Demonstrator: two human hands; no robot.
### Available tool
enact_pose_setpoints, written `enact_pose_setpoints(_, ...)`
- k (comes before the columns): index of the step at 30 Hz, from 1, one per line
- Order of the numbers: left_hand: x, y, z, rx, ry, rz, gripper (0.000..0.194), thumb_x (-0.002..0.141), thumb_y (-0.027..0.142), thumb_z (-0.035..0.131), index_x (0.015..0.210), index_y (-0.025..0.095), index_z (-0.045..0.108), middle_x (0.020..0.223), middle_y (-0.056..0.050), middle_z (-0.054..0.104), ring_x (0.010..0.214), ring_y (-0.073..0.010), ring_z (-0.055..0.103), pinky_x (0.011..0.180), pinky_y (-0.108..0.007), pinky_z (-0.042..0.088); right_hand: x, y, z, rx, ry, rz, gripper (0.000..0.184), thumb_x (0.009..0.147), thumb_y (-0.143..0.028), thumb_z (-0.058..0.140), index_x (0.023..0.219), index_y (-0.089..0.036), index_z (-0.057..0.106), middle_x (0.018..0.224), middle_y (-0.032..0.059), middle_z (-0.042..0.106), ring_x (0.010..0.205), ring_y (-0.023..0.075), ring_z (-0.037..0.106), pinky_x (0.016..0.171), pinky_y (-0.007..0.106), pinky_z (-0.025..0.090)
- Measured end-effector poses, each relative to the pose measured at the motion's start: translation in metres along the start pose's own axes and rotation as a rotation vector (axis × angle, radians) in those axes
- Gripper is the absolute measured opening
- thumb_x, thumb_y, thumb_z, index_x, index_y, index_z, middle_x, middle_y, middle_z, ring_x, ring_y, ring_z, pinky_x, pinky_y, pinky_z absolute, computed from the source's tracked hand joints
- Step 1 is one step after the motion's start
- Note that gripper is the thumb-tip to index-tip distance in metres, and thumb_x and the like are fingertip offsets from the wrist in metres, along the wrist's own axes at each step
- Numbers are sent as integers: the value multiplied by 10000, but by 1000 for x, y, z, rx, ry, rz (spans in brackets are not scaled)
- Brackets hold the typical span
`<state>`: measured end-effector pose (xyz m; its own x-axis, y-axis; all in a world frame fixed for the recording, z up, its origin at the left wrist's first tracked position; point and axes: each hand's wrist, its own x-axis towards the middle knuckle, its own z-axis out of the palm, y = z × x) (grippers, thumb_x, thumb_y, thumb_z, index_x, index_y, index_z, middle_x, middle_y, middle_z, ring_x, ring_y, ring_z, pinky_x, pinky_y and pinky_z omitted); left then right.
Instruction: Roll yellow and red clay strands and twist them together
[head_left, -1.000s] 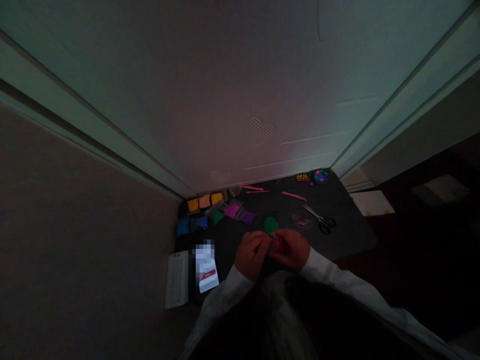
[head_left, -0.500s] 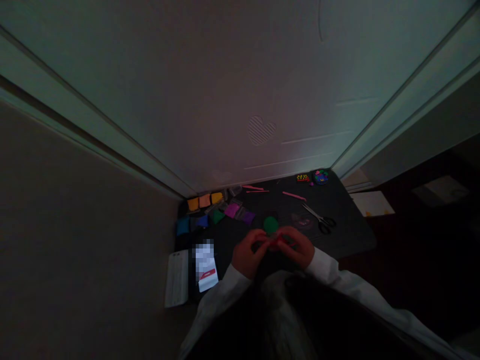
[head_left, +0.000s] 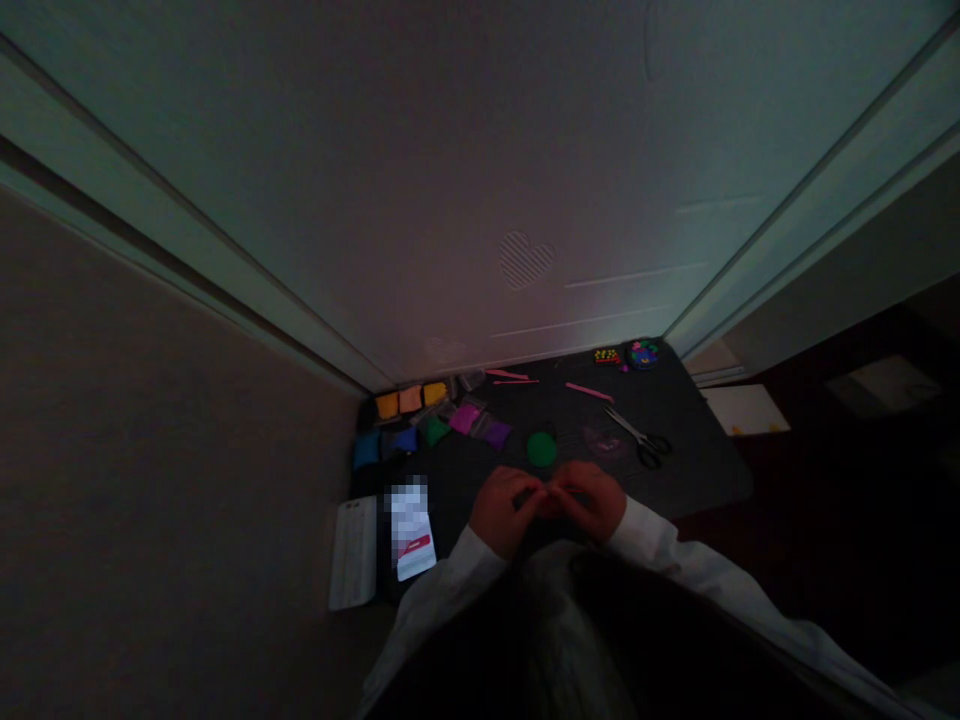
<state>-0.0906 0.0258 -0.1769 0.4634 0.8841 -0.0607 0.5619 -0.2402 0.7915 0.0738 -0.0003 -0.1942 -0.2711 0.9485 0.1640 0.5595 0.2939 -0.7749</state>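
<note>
My left hand (head_left: 508, 508) and my right hand (head_left: 592, 500) meet at the near side of the dark table, fingertips pinched together. Between them is a small piece of red clay (head_left: 550, 489), mostly hidden by the fingers in the dim light. Just beyond the fingertips lies a flat round green clay disc (head_left: 541, 449). To the right of it is a clear plastic piece with something pink in it (head_left: 606, 442). Scissors (head_left: 639, 436) with black handles lie open farther right.
Colored clay packets, among them a purple one (head_left: 496, 433) and a yellow one (head_left: 435, 394), lie at the left. Pink sticks (head_left: 589, 392) rest near the wall. A decorated colorful piece (head_left: 643, 354) sits at the back right. A lit phone (head_left: 412, 530) and a white case (head_left: 353, 553) are at left.
The fingertips have drawn closer together and slightly toward me. The red clay shows less now, and the green disc is more fully uncovered. The objects on the table have stayed in place.
</note>
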Motion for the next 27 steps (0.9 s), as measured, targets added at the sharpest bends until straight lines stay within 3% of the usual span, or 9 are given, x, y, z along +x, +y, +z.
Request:
enact_pose_setpoints(3,-1,1,2,20,37,-11,153,723,298,484,695,196,594,744,-17,613,780,-147,509,738,-294,385,0,4,2,21,25,-21,144,767,-266,462,746,-190,583,729,32,609,725,134,547,689,284,409)
enact_pose_setpoints(13,1,-5,1,20,56,-13,140,717,315,501,719,204,585,753,-7,598,786,-140,501,719,-278,387,3,5,-3,197,34,105,131,754,-280,475,728,-185,562,723,25,588,700,118,541,650,254,436)
enact_pose_setpoints(27,5,4,5,277,5,56,206,770,327,420,732,200,577,781,-17,593,814,-160,469,703,-306,333,-2,5,8,-130,73,-1,123,772,-248,431,743,-179,529,725,31,578,703,132,518,664,275,379)
